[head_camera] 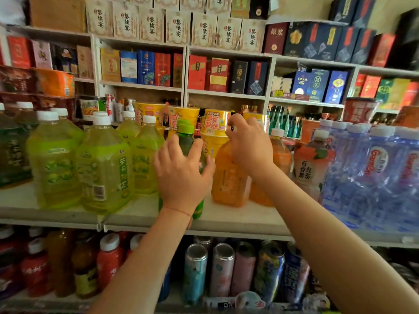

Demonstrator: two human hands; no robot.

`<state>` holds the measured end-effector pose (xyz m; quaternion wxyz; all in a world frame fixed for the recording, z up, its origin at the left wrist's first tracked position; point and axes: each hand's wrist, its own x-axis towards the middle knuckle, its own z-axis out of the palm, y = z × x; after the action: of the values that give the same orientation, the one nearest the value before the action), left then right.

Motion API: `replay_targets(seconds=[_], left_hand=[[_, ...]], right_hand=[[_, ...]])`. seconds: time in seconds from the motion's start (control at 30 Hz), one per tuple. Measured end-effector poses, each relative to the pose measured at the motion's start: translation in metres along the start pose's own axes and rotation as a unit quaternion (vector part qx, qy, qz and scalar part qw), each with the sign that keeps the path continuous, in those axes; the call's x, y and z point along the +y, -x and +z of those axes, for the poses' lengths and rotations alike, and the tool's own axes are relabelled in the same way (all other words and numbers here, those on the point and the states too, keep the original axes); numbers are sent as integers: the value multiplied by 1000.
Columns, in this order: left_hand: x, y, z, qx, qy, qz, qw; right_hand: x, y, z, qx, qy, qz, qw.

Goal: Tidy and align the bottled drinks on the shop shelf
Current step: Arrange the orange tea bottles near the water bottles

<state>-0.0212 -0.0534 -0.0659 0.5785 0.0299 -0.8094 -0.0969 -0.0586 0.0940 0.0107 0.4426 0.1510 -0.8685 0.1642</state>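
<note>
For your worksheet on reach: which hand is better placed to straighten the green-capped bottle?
Left. The left hand already wraps the green-capped bottle; the right hand grips the orange bottle top.

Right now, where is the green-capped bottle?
In the head view, the green-capped bottle stands mid-shelf, held by the left hand, between the yellow-green bottles and the orange bottle.

White shop shelving (226, 94), beige wall (313, 7)
</note>
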Motion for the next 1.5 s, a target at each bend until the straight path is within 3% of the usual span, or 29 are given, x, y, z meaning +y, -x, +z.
replay_targets(seconds=[0.1, 0.23, 0.37, 0.4, 0.53, 0.6, 0.67, 0.7, 0.8, 1.07, 1.2, 1.43, 1.5], left_hand=[[0, 2, 1, 5, 11, -1, 1000], [-1, 3, 2, 18, 17, -3, 1000], [1, 1, 2, 30, 25, -12, 999], [2, 1, 1, 30, 27, -19, 999], [18, 14, -1, 54, 36, -20, 998], [36, 31, 1, 53, 79, 52, 994], [58, 44, 2, -4, 121, 126, 985], [68, 47, -1, -56, 130, 122, 982], [80, 39, -1, -220, 127, 1, 967], [77, 45, 22, -221, 169, -40, 960], [75, 47, 30, -197, 187, -73, 960], [81, 48, 15, -146, 284, -120, 940], [83, 48, 12, -144, 308, -133, 931]], right_hand=[[6, -7, -4, -11, -123, 88, 988], [14, -4, -5, 0, -116, 90, 989], [35, -5, -23, 110, -76, 90, 987], [44, -6, -26, 109, -76, 113, 985], [74, 6, -20, -78, -135, 232, 960], [83, 12, -13, -88, -118, 227, 963], [84, 14, -14, -64, -103, 217, 969], [82, 14, -16, -60, -93, 207, 972], [82, 20, -19, -59, -109, 180, 976], [92, 35, -39, -58, -248, 165, 953], [98, 40, -46, -64, -343, 159, 924], [86, 43, -44, -179, -538, 218, 794], [80, 45, -39, -179, -557, 219, 781]])
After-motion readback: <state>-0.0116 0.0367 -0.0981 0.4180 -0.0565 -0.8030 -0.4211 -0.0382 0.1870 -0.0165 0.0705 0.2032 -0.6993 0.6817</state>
